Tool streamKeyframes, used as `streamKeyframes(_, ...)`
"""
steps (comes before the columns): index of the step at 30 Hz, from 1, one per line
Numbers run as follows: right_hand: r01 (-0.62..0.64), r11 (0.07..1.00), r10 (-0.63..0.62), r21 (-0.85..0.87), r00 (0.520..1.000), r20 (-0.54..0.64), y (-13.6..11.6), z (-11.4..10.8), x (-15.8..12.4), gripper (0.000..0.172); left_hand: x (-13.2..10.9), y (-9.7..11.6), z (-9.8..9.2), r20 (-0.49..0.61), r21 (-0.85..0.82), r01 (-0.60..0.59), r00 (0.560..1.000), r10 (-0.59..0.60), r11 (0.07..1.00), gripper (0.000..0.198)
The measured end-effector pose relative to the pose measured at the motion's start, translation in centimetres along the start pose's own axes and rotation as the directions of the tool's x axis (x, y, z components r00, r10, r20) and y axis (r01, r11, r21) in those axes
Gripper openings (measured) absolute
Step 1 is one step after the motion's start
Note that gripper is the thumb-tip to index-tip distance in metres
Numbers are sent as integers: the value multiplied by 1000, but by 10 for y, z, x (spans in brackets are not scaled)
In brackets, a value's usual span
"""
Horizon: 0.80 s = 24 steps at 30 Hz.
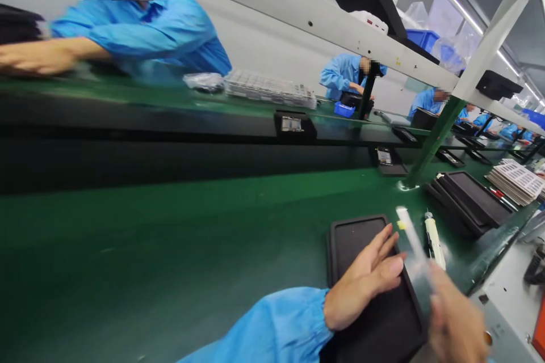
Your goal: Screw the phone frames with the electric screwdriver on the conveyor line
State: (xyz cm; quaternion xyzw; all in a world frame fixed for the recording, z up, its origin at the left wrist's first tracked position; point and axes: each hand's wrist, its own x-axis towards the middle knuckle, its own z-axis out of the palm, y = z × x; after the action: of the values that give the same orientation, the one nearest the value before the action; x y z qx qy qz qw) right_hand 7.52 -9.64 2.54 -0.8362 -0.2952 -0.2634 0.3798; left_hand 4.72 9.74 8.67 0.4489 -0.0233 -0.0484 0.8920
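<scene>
My left hand (pixel 366 281) is over a black rectangular tray (pixel 355 238), its fingers stretched out and pointing up and right, with nothing seen in them. At the lower right, my right hand (pixel 457 315) is blurred by motion and closed around a long, whitish translucent strip (pixel 413 238). A small yellow piece (pixel 401 225) shows near the strip's upper end. Just right of the strip, a cream-coloured cylindrical tool (pixel 433 238) lies on the green table (pixel 170 261).
Black trays (pixel 479 198) are stacked at the right, near white sheets (pixel 517 178). A green post (pixel 436 139) rises from the table. Beyond it runs a dark belt (pixel 204 130) carrying trays with devices (pixel 292 123). A person in blue (pixel 170 28) works across it.
</scene>
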Motion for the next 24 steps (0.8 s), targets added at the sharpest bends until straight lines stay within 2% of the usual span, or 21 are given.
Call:
streamKeyframes(2,253,967,-253,33,967,10,-25,30,13,30,4,0,-3,-109,-150,9,994,-26,989,64)
streamKeyframes(4,490,872,-490,19,871,29,-46,46,23,35,12,9,-17,-203,-240,25,976,-76,970,52)
streamKeyframes(5,557,831,-556,-5,830,37,-51,48,26,37,16,16,-26,-214,-275,44,971,-106,960,51)
streamKeyframes(6,589,807,-587,-37,808,40,-52,46,28,38,20,22,-35,-201,-302,66,971,-131,951,53)
streamKeyframes(7,586,807,-584,-70,810,42,-47,42,27,38,23,28,-44,-188,-321,74,972,-140,944,57)
streamKeyframes(9,475,869,-477,-141,879,20,-26,30,21,34,27,35,-59,-190,-338,46,975,-116,940,63)
streamKeyframes(10,380,908,-384,-178,923,16,-12,24,17,34,28,36,-65,-194,-339,29,976,-99,940,64)
streamKeyframes(12,113,967,-100,-230,993,66,15,16,6,47,31,36,-73,-193,-339,-3,979,-66,941,65)
streamKeyframes(13,-40,970,71,-242,990,120,26,14,1,58,33,35,-76,-189,-342,-16,981,-52,939,64)
streamKeyframes(14,-178,954,226,-242,956,189,36,14,-4,68,34,34,-78,-181,-347,-24,983,-42,938,64)
streamKeyframes(15,-285,930,343,-231,899,273,43,15,-7,76,34,33,-79,-175,-353,-27,984,-37,935,64)
streamKeyframes(16,-363,907,417,-211,839,349,50,17,-9,80,35,33,-80,-171,-362,-30,985,-35,932,64)
streamKeyframes(17,-411,894,448,-180,798,403,55,19,-9,82,35,32,-81,-169,-370,-30,985,-35,929,63)
streamKeyframes(18,-440,887,455,-140,779,433,59,21,-9,82,35,33,-81,-170,-376,-31,985,-36,926,63)
streamKeyframes(20,-478,875,461,-72,779,425,64,23,-7,78,34,35,-82,-176,-380,-42,984,-28,924,61)
streamKeyframes(24,-558,830,534,22,804,263,65,19,0,71,30,43,-83,-199,-382,-74,980,-4,921,63)
